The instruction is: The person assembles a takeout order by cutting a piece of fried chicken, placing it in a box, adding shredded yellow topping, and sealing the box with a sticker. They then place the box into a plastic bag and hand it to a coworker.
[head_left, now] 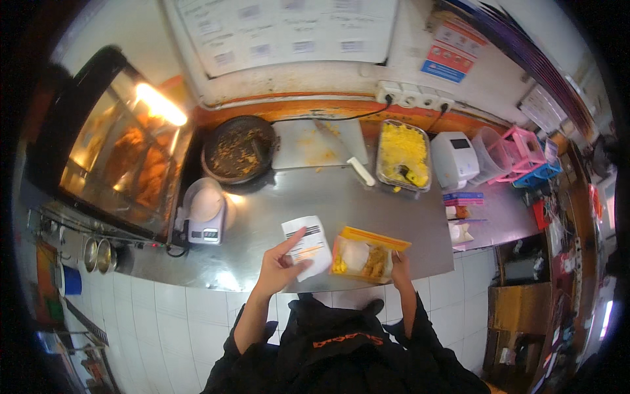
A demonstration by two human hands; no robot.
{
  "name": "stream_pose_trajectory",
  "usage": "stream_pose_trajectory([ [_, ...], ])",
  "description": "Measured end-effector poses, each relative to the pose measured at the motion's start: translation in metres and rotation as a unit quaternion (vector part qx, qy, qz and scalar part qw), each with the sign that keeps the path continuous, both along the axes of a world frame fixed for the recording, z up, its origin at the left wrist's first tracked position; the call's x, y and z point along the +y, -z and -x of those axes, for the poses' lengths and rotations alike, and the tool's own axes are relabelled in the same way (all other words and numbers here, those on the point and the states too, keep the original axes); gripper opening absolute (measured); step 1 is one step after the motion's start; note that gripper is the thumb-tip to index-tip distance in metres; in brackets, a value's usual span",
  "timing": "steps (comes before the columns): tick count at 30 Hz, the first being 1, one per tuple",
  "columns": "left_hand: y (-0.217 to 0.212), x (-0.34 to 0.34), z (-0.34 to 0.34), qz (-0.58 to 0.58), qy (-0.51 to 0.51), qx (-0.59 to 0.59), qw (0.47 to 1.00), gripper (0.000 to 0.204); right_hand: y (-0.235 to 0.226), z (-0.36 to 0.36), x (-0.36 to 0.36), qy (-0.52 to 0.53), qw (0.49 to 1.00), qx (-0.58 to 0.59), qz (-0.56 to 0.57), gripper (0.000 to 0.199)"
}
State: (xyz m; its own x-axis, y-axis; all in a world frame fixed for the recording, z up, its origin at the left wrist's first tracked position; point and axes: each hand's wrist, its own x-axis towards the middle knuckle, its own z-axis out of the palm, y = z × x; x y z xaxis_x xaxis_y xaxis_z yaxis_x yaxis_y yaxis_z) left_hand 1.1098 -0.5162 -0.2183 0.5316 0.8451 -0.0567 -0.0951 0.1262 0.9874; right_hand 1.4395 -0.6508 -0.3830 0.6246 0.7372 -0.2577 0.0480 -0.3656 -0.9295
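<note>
Left hand (pixel 279 266): holding the paper slip (pixel 319 248) by its left edge, thumb and index apart on top, other fingers mostly hidden. Right hand (pixel 399 268): pinching the right end of the food box (pixel 377 237), thumb on near face, fingers behind not clear.

Key relation, as judged: slip vs box. Box is at 3 o'clock from left hand, just beyond the slip; from right hand it's between 9 and 10. Right hand nearer, already on it. Slip at 2 o'clock from left hand. Slip and box edges just beside each other; contact can't tell. Box long axis roughly 9 to 3, tipped a bit toward 10-4. Slip long axis near 12 to 6, top leaning to 11.

Pose: left forearm runs up toward 1 o'clock, right forearm nearer 12, tipped to 11. Both hands at near edge of the steel counter (pixel 282 197); box lifted or resting, can't tell. White mound, brown pieces, yellow bits show in the box; clear cover or none, can't tell.

Outward: scale (pixel 209 226) at 10 from left hand, dark round bowl (pixel 226 148) at 11, white cutting board (pixel 289 148) between 12 and 1. From right hand: white-handled knife (pixel 361 171) at 11, tray of yellow food (pixel 380 156) at 12, white boxy device (pixel 454 161) at 1.
</note>
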Motion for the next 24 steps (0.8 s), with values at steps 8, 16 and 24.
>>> stream_pose_trajectory([
  [8, -0.097, -0.088, -0.205, 0.019, 0.350, -0.102, 0.931, 0.086, -0.028, -0.143, -0.244, 0.214, 0.971, 0.087, -0.061, 0.036],
  [16, -0.145, -0.210, -0.415, -0.139, 0.486, -0.113, 0.856, 0.084, -0.024, -0.266, -0.476, 0.376, 0.919, 0.003, -0.122, 0.036],
  [24, -0.097, -0.223, -0.565, -0.226, 0.316, -0.122, 0.913, 0.051, -0.005, -0.389, -0.525, 0.419, 0.902, -0.020, -0.099, 0.036],
])
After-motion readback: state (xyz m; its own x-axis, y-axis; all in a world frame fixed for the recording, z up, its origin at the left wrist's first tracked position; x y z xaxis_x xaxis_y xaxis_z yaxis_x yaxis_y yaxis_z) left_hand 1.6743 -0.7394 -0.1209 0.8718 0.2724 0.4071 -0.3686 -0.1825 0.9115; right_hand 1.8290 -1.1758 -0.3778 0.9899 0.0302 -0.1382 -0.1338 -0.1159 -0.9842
